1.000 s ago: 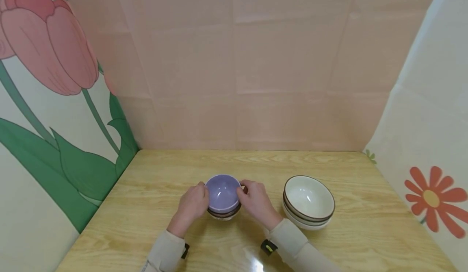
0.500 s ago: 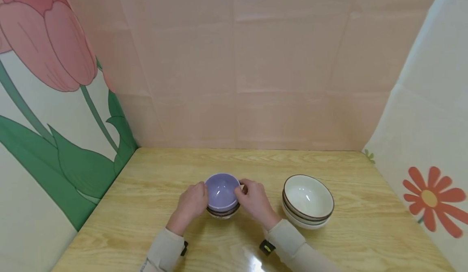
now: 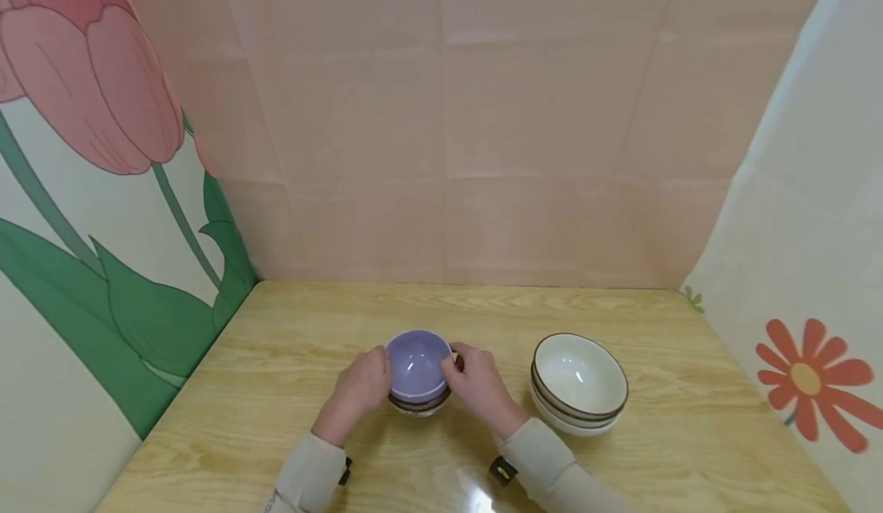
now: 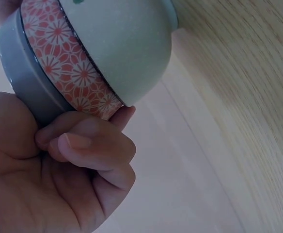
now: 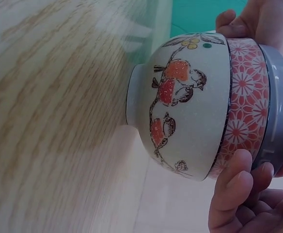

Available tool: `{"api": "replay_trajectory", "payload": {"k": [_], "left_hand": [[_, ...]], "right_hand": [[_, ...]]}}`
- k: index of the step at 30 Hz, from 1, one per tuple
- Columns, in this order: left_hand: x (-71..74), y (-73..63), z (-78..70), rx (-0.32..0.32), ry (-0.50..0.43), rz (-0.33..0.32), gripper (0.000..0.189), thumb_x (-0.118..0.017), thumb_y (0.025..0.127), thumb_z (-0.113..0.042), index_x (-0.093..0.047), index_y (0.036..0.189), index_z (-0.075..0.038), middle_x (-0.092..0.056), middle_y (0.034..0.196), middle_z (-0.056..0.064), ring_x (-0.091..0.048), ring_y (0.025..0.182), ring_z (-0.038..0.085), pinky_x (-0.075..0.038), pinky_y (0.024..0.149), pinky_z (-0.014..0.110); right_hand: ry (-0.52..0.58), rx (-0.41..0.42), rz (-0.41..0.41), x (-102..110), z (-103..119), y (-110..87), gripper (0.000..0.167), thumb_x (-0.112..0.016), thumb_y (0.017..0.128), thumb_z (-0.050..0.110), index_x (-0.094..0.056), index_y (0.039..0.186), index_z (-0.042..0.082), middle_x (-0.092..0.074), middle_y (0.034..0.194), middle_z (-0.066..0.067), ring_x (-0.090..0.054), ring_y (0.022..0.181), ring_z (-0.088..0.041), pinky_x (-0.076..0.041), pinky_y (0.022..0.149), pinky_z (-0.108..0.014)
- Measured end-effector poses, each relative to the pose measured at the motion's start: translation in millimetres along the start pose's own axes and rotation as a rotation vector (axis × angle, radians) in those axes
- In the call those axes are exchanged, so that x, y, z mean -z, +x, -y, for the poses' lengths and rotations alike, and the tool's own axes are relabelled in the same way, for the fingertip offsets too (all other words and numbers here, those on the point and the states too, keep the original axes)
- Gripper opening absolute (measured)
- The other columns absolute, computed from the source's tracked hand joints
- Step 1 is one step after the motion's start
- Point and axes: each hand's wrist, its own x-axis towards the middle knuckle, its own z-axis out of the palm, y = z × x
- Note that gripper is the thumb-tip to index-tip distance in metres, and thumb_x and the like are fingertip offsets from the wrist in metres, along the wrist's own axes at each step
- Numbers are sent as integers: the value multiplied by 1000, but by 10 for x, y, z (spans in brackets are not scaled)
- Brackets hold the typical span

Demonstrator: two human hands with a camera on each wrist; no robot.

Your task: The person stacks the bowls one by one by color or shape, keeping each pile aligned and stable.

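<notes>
Three small bowls are nested in a stack on the wooden table. The purple bowl is on top, its glossy inside facing up. Beneath it shows a red bowl with white flowers, and lowest sits a cream bowl painted with birds on a branch. My left hand pinches the purple bowl's rim at its left side, with curled fingers lying against the red bowl in the left wrist view. On the opposite side my right hand grips the same rim between thumb and fingers, fingertips at the red bowl's side.
To the right of my right hand stands a stack of larger white bowls with dark brown rims. The wooden table ends at a pink cloth behind, with flower-printed cloths on the left and right.
</notes>
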Motion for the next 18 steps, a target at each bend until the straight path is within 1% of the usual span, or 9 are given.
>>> {"api": "replay_trajectory", "payload": {"k": [3, 8, 14, 18], "left_hand": [[-3, 2, -4, 1, -2, 3, 37, -35, 106, -14, -61, 110, 11, -61, 79, 14, -55, 63, 21, -49, 52, 35], [-7, 12, 6, 2, 13, 6, 37, -35, 106, -14, -61, 110, 11, -63, 83, 16, -56, 66, 22, -50, 55, 37], [5, 11, -3, 19, 3, 25, 37, -35, 105, -14, -61, 111, 11, -63, 83, 16, -56, 65, 21, -49, 54, 37], [17, 7, -12, 21, -3, 33, 37, -34, 106, -14, -60, 113, 12, -62, 83, 15, -56, 64, 21, -49, 53, 36]], "right_hand": [[0, 5, 2, -1, -9, 0, 13, -57, 85, 6, -70, 89, 4, -44, 56, 6, -39, 47, -4, -32, 42, -21], [-6, 9, 1, -9, -8, -5, 12, -57, 86, 6, -69, 86, 5, -43, 56, 6, -39, 48, -5, -32, 42, -21], [5, -2, 15, -5, 0, -8, 12, -56, 87, 7, -68, 86, 5, -43, 56, 6, -39, 48, -5, -32, 42, -21], [6, 7, 10, 0, 1, -8, 12, -56, 87, 7, -67, 85, 6, -43, 56, 7, -39, 49, -5, -32, 42, -21]]}}
